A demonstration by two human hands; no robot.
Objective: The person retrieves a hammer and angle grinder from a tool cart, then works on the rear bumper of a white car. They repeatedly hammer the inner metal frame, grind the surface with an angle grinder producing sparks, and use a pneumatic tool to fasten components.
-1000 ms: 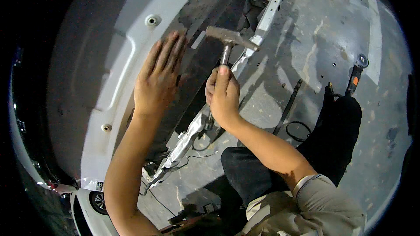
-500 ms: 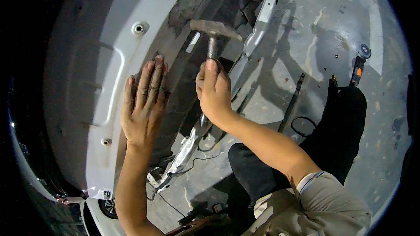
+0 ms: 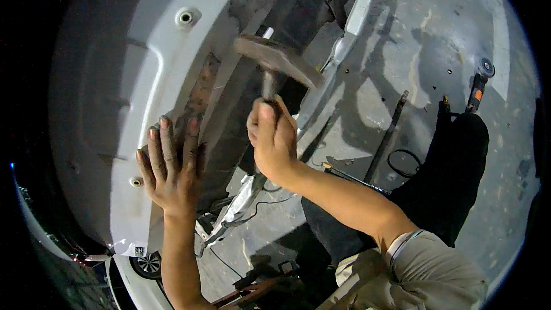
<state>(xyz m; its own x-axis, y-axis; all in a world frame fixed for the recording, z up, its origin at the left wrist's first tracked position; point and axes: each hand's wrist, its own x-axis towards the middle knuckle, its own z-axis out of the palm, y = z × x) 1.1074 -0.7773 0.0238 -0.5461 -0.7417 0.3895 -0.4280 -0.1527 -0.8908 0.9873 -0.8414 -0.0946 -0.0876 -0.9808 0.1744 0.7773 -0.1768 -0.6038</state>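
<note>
My right hand point(image 3: 272, 140) is wrapped round the handle of a hammer point(image 3: 278, 60), its long metal head raised above the inner edge of a car body panel. With fingers spread, my left hand point(image 3: 172, 166) lies flat on the edge of the white panel point(image 3: 135, 132), holding nothing. Just beyond its fingertips a worn, rust-brown patch point(image 3: 204, 83) shows on the panel's inner side. Under the hammer runs a dark gap in the body, bordered by a pale metal bar point(image 3: 350, 28).
On the grey floor point(image 3: 367, 109) to the right lie an angle grinder point(image 3: 479, 83), a dark rod point(image 3: 390, 129), a thin hose with a brass end point(image 3: 350, 175) and a black ring point(image 3: 404, 162). My dark-trousered leg point(image 3: 442, 166) stretches beside them. A car wheel point(image 3: 148, 265) shows at lower left.
My left hand has slid down and left along the panel edge, uncovering the rust-brown patch. The hammer in my right hand has shifted slightly left and down, its head tilted more.
</note>
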